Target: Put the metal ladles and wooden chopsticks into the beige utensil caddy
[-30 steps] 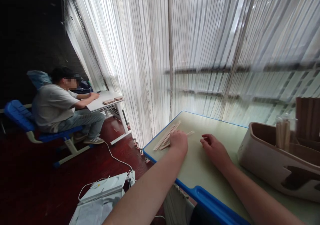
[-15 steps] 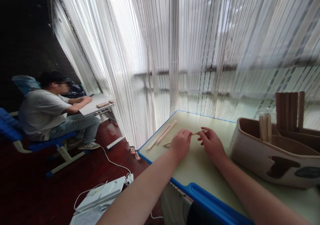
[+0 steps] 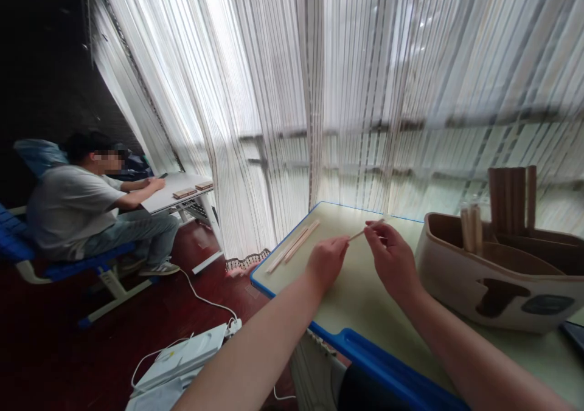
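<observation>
A thin pale wooden stick (image 3: 357,235) spans the gap between my two hands above the table. My left hand (image 3: 327,259) is closed, pinching the stick's near end with thumb and fingertips. At the other side my right hand (image 3: 390,250) grips it near its far end, the tip showing past the fingers. Left of my left hand, several similar wooden sticks (image 3: 292,247) lie side by side on the pale tabletop (image 3: 365,301).
To the right stands a beige divided holder (image 3: 456,271) with light sticks (image 3: 471,228) and taller brown pieces (image 3: 511,201). A dark flat object (image 3: 573,335) lies beside it. Curtains (image 3: 283,95) hang behind the table. Another person (image 3: 77,204) sits at a white table (image 3: 166,198).
My right hand has moved slightly up and its fingers have closed more around the stick. More of the stick shows between my hands. The view has shifted a little.
</observation>
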`<state>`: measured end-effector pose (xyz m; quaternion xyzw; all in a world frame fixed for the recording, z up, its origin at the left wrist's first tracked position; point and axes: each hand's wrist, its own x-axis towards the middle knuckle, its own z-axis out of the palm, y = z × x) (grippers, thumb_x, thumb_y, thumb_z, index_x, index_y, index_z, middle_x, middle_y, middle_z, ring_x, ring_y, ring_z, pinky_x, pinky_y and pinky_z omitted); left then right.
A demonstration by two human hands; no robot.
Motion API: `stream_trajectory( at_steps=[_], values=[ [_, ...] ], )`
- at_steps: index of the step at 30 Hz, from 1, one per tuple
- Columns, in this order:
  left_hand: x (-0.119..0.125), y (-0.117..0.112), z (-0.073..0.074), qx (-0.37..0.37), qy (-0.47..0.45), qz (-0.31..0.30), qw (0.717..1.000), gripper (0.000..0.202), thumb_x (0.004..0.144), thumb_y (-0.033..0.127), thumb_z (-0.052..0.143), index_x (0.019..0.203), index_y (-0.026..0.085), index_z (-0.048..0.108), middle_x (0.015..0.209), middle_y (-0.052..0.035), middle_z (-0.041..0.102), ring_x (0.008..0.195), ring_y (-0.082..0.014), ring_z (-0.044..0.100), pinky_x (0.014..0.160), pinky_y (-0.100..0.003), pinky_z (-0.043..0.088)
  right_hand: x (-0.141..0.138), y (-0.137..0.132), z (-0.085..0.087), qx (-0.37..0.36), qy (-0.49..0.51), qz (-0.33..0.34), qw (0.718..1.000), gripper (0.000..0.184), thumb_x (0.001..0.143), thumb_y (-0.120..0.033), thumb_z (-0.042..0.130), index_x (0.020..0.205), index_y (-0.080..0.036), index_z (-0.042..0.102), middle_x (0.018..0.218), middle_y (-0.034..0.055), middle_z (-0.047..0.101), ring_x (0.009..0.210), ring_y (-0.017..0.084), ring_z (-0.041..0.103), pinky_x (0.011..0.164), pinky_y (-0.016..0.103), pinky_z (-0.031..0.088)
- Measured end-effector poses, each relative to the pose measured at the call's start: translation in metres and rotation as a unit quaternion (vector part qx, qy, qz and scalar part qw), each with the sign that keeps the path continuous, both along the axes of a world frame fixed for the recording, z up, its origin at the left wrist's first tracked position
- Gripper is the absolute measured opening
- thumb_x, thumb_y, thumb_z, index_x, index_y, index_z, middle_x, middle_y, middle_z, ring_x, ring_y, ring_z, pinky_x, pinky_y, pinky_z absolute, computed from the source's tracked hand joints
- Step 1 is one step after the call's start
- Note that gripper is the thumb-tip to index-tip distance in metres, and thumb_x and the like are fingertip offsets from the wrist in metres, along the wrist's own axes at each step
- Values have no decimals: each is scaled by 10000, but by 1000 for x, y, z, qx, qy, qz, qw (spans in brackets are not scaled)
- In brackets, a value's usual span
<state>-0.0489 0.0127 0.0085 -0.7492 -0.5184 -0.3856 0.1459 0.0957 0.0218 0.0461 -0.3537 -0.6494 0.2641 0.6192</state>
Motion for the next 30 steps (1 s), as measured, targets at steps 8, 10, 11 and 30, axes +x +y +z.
stream_trajectory(
  at_steps=[8,10,11,30],
  values=[
    [22,-11,3,17,32,-77,996,292,897,254,361,1115,176,539,960,-89,664,880,-179,620,808,-323,496,6,-12,32,82,47,-14,995,237,867,-336,437,1035,-212,550,1126,100,580,887,177,575,817,362,456],
    [25,-12,5,4,51,-95,994,278,894,251,361,1076,174,556,943,-87,664,868,-180,620,802,-321,497,8,-20,45,88,70,9,994,232,866,-320,444,1045,-223,554,1091,90,596,917,178,578,835,355,454],
    [26,-13,6,4,54,-103,993,271,892,247,362,1062,176,560,946,-88,661,875,-181,617,806,-321,495,10,-24,50,92,79,20,992,228,865,-314,447,1043,-227,560,1068,84,606,931,179,579,844,352,453],
    [149,-46,64,55,-149,-238,958,207,864,257,425,936,194,608,857,-48,617,769,-151,573,713,-272,485,162,-83,136,103,33,-28,994,164,802,-325,523,874,-200,601,832,29,646,775,144,596,703,270,484]
  ],
)
